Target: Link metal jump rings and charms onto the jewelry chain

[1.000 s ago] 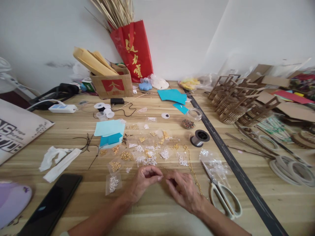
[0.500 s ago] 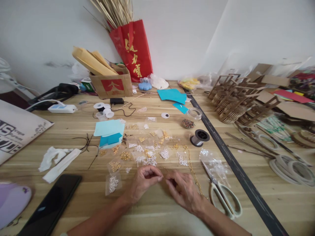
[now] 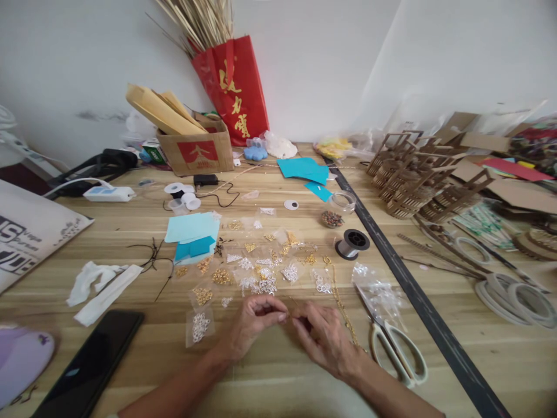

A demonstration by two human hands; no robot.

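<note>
My left hand (image 3: 257, 322) is pinched, thumb against fingertips; what it holds is too small to make out. Just to its right, my right hand (image 3: 321, 334) has its fingers curled in a pinch, and its tips almost meet the left ones. A thin strand seems to stick out near the right fingertips, but its kind is unclear. Beyond both hands lie small piles of silver beads (image 3: 267, 283) and gold beads (image 3: 221, 277) on clear bags. A gold chain (image 3: 338, 290) runs beside my right hand. White-handled scissors (image 3: 394, 351) lie right of it.
A spool of wire (image 3: 352, 244) and a jar of beads (image 3: 333, 219) stand behind the chain. Light-blue sheets (image 3: 187, 227), a phone (image 3: 91, 363) and white cloth strips (image 3: 108, 293) lie left. Small wooden baskets (image 3: 407, 197) and tape rolls (image 3: 513, 299) crowd the right.
My hands keep nearly the same pinched pose, fingertips close together. The whole view has shifted very slightly; nothing on the table has visibly moved.
</note>
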